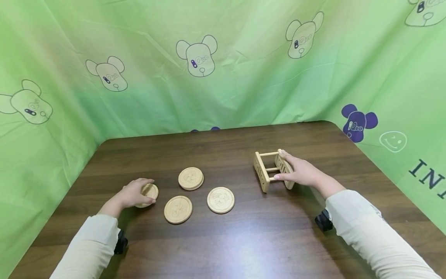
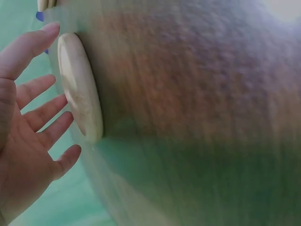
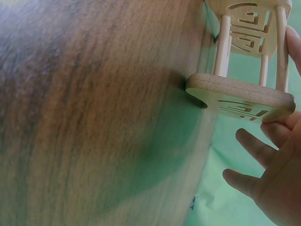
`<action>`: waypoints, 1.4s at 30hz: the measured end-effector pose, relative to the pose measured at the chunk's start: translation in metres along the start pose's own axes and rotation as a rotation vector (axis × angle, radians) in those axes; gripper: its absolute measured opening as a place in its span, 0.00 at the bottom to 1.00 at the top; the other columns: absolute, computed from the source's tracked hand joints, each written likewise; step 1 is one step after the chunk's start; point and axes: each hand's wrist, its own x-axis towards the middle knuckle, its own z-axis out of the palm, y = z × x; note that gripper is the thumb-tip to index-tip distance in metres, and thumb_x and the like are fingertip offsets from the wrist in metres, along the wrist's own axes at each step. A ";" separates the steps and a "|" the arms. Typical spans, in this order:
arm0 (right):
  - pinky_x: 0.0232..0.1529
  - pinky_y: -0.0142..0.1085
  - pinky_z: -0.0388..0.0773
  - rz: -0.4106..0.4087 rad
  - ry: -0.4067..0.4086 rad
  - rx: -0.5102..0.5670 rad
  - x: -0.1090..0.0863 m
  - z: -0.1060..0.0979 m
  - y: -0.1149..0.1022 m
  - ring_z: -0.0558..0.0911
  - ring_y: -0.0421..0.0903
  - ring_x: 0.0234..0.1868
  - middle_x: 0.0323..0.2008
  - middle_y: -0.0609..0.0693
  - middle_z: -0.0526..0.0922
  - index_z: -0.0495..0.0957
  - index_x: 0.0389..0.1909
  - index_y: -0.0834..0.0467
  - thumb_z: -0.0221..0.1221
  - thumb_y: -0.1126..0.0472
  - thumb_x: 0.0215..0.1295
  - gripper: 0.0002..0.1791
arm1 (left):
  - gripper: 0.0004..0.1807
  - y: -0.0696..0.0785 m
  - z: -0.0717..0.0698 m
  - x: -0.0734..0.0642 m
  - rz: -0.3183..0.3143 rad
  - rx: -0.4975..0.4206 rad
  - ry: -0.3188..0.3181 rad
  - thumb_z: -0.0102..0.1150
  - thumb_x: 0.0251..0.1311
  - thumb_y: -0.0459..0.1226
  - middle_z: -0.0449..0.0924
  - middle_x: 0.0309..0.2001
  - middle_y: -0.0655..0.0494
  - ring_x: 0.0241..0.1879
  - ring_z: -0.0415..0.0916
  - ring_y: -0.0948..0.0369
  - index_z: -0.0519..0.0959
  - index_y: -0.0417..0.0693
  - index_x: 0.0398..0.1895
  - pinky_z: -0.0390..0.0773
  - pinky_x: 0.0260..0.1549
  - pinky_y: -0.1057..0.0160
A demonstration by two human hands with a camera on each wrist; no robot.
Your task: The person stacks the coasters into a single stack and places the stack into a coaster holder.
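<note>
At the left, my left hand [image 1: 132, 192] is spread over a round wooden coaster [image 1: 151, 191], thumb and fingers apart. In the left wrist view the coaster [image 2: 81, 89] lies flat, its edge close to the fingertips; contact is hard to judge. On the right, my right hand [image 1: 300, 172] pinches the near side panel of a small wooden coaster rack [image 1: 262, 172]. The right wrist view has the thumb by a rod and the index finger against the cut-out panel [image 3: 240, 92], other fingers extended. The rack holds nothing.
Between the hands lie a stack of coasters [image 1: 191, 178] and two single coasters, one nearer [image 1: 178, 209] and one to the right [image 1: 220, 200]. The dark wooden table [image 1: 223, 151] ends at a green printed curtain [image 1: 244, 93] at the back and sides.
</note>
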 end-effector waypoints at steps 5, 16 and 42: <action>0.53 0.54 0.53 -0.008 -0.001 -0.004 0.001 -0.001 0.000 0.55 0.64 0.58 0.62 0.66 0.48 0.46 0.64 0.66 0.56 0.38 0.47 0.52 | 0.36 -0.003 0.002 -0.004 -0.001 -0.011 0.007 0.64 0.39 0.43 0.64 0.50 0.34 0.50 0.60 0.38 0.67 0.33 0.52 0.56 0.38 0.33; 0.52 0.54 0.55 -0.011 0.000 -0.019 0.000 -0.002 -0.001 0.57 0.65 0.56 0.61 0.67 0.50 0.47 0.63 0.67 0.56 0.38 0.48 0.52 | 0.36 -0.007 0.004 -0.004 0.063 -0.050 0.015 0.66 0.38 0.40 0.65 0.49 0.32 0.50 0.60 0.38 0.66 0.28 0.50 0.60 0.46 0.45; 0.53 0.54 0.52 -0.005 -0.023 -0.008 0.000 -0.003 -0.002 0.54 0.65 0.58 0.62 0.67 0.48 0.45 0.63 0.67 0.55 0.37 0.48 0.52 | 0.37 -0.003 -0.002 -0.001 0.088 -0.008 0.003 0.66 0.34 0.38 0.67 0.47 0.32 0.48 0.62 0.41 0.67 0.28 0.50 0.62 0.46 0.47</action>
